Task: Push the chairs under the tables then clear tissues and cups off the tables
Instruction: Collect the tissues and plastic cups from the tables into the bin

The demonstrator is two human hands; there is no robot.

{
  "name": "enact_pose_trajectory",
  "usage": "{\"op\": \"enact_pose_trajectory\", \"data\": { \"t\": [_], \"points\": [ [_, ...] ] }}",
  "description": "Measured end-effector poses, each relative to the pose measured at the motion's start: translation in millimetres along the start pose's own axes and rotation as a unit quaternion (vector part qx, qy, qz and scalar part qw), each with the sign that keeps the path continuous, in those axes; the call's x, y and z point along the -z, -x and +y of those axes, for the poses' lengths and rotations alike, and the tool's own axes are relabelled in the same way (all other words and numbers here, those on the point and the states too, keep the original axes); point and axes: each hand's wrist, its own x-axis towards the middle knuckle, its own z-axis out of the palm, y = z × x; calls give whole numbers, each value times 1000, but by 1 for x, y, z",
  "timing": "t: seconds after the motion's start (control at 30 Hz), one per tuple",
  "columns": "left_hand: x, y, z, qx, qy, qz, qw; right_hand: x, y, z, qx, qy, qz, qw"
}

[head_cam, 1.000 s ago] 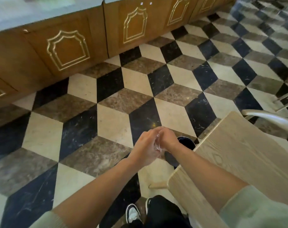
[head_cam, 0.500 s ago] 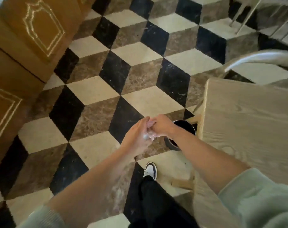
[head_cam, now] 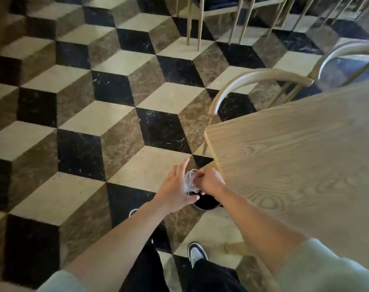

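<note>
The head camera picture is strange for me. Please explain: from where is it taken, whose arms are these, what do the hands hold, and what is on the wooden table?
The camera sits on a person's head and looks forward and down, so the two arms are that person's own. There is no machine. The left hand and right hand together hold a clear plastic cup above a dark round bin on the checkered floor. The visible part of the wooden table shows nothing on it. Curved-back chairs stand at its far side.
</note>
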Motion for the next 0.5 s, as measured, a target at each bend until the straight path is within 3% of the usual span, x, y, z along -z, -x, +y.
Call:
{"op": "enact_pose_trajectory", "data": {
  "t": [0.13, 0.33, 0.43, 0.5],
  "points": [
    [24, -46, -28, -13, -19, -136, 990, -15, -20, 19, -119, -50, 61, 990],
    [56, -100, -83, -48, -55, -224, 972, -63, -30, 40, -272, -111, 85, 952],
    [78, -118, -106, -61, -93, -252, 961, -72, -38, 36, -314, -254, 170, 899],
    [91, -130, -119, -59, -107, -269, 955, -74, -34, 30, -326, -254, 220, 884]
  ]
}}
